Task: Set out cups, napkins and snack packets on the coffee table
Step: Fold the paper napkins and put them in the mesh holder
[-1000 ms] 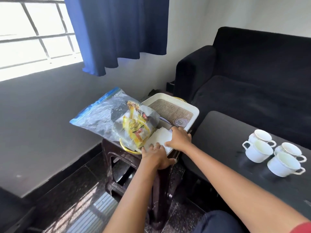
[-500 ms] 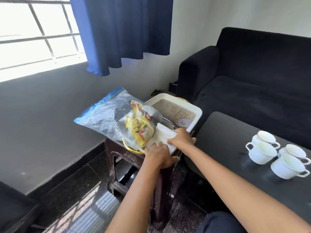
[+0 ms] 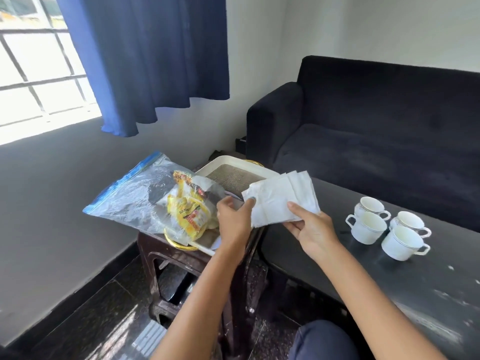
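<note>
I see both hands holding napkin stack [image 3: 281,197] up in air: left hand [image 3: 232,220] pinches near corner, right hand [image 3: 310,229] grips other edge, thumb on top. Snack packets [image 3: 188,213] in clear bag [image 3: 135,194] just left of left hand. Four cups [image 3: 387,226] on worktop [image 3: 389,279], right of right hand. My plan: keep stack flat, carry right, lay beside cups, don't bump them.

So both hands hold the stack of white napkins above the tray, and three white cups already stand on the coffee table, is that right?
Not quite: the head view shows four white cups on the coffee table, not three. The rest holds: the left hand and right hand both hold the stack of white napkins above the tray.
</note>
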The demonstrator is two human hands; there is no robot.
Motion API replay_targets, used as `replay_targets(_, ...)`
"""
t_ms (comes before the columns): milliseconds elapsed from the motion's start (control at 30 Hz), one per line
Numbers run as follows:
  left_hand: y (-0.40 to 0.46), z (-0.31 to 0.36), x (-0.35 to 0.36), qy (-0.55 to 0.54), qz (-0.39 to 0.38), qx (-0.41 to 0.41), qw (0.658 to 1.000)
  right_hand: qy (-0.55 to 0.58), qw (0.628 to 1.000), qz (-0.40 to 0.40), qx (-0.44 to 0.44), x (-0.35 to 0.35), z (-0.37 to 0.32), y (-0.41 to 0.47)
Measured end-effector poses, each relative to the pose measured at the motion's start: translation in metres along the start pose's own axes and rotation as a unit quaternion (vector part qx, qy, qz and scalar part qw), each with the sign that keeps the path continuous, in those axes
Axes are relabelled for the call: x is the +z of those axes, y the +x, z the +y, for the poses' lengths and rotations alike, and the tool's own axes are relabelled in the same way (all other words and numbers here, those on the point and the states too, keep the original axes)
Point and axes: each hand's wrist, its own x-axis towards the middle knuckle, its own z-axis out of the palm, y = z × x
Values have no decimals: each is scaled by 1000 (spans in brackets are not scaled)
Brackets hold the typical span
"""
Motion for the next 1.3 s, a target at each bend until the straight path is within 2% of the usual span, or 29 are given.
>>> replay_targets(33,-3,1,0,-53,-65,-52,995,18,1000,-3,7,-7,-1,-6)
replay_targets(100,-7,2,-1,-116,-204,-146,961,42,999,-10,23,-17,0,-17)
replay_targets(167,-7,1,1,-154,-280,-171,932,53,998,-20,35,-24,3,-26)
replay_targets(233,-9,1,5,-191,-281,-170,925,63,997,-26,45,-29,5,-34)
replay_targets(333,-15,3,11,-192,-244,-176,934,76,995,-39,50,-35,4,-41)
replay_targets(467,-22,3,16,-196,-267,-214,919,63,995,-67,46,-39,0,-46)
replay_targets(667,-23,-1,22,-192,-278,-203,919,-61,992,-108,30,-47,-13,-49)
replay_targets(900,-21,-7,26,-146,-279,-167,934,-193,978,-80,-9,-47,-23,-46)
replay_targets(1000,-25,-10,31,-99,-296,-142,939,-215,972,-90,-8,-40,-16,-46)
replay_targets(1100,-28,-11,34,-64,-299,-113,945,-232,970,-65,-26,-35,-9,-46)
replay_targets(1300,-23,-7,28,-89,-265,-147,949,-240,969,10,-54,-40,-10,-42)
